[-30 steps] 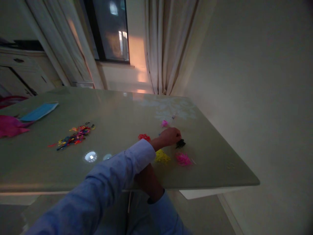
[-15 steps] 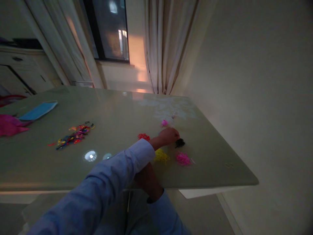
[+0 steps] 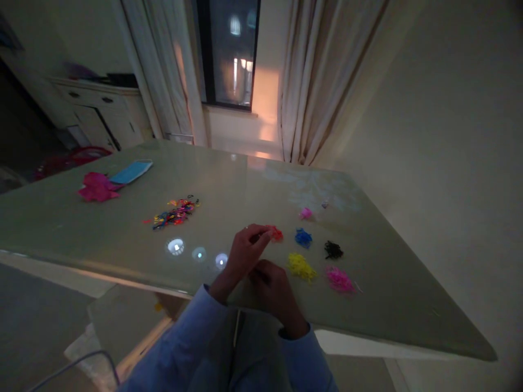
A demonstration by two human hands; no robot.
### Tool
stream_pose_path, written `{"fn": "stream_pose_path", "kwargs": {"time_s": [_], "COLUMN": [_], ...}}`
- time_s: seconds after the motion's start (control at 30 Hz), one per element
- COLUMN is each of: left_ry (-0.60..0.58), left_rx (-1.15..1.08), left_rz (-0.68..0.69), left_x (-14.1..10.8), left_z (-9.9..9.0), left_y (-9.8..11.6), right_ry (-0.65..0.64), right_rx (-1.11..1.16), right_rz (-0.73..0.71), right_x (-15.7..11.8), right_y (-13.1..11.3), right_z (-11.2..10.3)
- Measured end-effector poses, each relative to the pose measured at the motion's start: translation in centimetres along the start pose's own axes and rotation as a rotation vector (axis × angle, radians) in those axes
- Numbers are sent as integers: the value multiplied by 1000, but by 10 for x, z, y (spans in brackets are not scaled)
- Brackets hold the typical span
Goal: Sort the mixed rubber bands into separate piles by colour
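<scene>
My left hand (image 3: pixel 245 251) is over the table, thumb and fingertips pinched together beside a small pile of red rubber bands (image 3: pixel 275 233). Whatever is in that pinch is too small to make out. Just below it, near the table's front edge, my right hand (image 3: pixel 278 286) has its fingers curled in, and their contents are hidden. To the right lie single-colour piles of small bands: blue (image 3: pixel 303 238), yellow (image 3: pixel 301 267), black (image 3: pixel 334 250) and bright pink (image 3: pixel 340 279). A lighter pink pile (image 3: pixel 305 213) sits farther back. Left of my hands, mixed-colour bands (image 3: pixel 175 214) lie scattered.
The glossy table (image 3: pixel 220 179) reflects several round lights. A blue face mask (image 3: pixel 131 172) and a crumpled pink cloth or bag (image 3: pixel 98 188) lie at the left. A tiny item (image 3: pixel 324 204) is near the back right. The wall (image 3: pixel 449 163) rises along the right side.
My left hand has drawn back leftward from the black pile to the red one, uncovering the blue pile. My right hand stays near the front edge. The view has turned left.
</scene>
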State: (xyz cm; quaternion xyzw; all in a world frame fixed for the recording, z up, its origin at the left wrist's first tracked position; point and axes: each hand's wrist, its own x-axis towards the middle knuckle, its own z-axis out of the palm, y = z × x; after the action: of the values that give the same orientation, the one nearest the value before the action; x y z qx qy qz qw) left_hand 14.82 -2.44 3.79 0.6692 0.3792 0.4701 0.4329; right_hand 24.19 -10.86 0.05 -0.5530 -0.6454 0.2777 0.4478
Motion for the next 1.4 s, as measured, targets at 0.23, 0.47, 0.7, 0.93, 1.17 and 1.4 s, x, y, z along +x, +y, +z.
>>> {"fn": "stream_pose_path", "kwargs": {"time_s": [0.23,0.47,0.7,0.93,1.17,1.4], "left_ry": [160,138,125,246,248,258], "left_rx": [316,386,221,-70,-107,-130], "left_rz": [-27,-63,-107,-148,-168,-174], "left_x": [-35,-32,-32,-36,-34,-32], "left_z": [-96,-134,-134,-136,-135,-135], "left_y": [-42,-59,-56,-56,-57,-57], "right_ry": [-5,-8,-113,-336,-464,-582], "right_rx": [-73,-132,-137,-676,-908,-1062], "right_rz": [-1,81,208,-61,-147,-226], "right_x": [-2,2,51,169,244,259], "right_y": [0,1,-16,-46,-40,-42], "right_z": [-2,-1,6,65,116,125]}}
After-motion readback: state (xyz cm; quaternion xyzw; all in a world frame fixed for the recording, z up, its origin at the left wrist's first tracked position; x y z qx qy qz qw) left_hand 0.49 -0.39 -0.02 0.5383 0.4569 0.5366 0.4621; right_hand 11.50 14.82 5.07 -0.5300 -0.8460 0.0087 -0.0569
